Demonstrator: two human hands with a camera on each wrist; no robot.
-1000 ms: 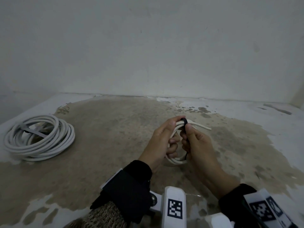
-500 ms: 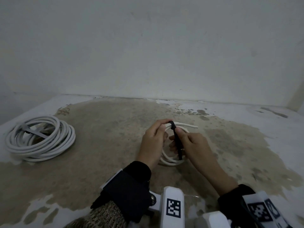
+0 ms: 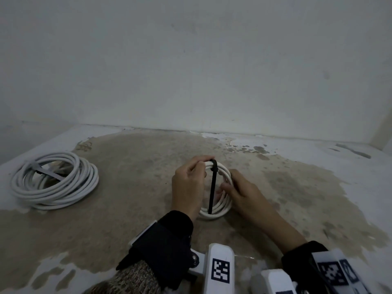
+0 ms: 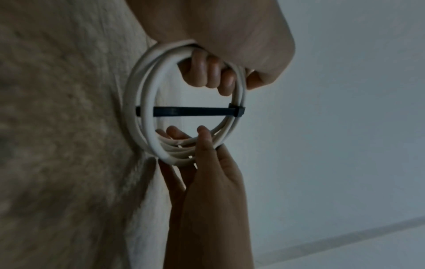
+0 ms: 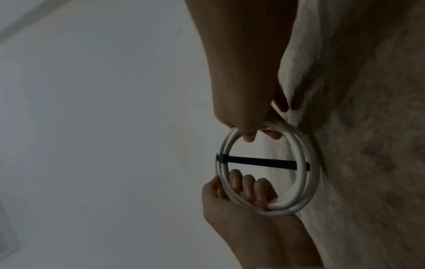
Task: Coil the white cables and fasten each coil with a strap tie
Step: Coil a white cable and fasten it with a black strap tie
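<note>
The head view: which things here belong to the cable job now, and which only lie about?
In the job:
- small white coil, held standing on the floor
- black strap tie, closed round the coil's top, its tail hanging across the ring
- left hand and right hand, both gripping the coil

Lying about:
- big white coil, already strapped, on the floor to the left

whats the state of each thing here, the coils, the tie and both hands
small white coil: wound, held upright on the floor by both hands
black strap tie: looped round the coil's top, long tail hanging across the ring
left hand: fingers curled round the coil
right hand: grips the coil's other side
large white coil: lying flat, already tied
</note>
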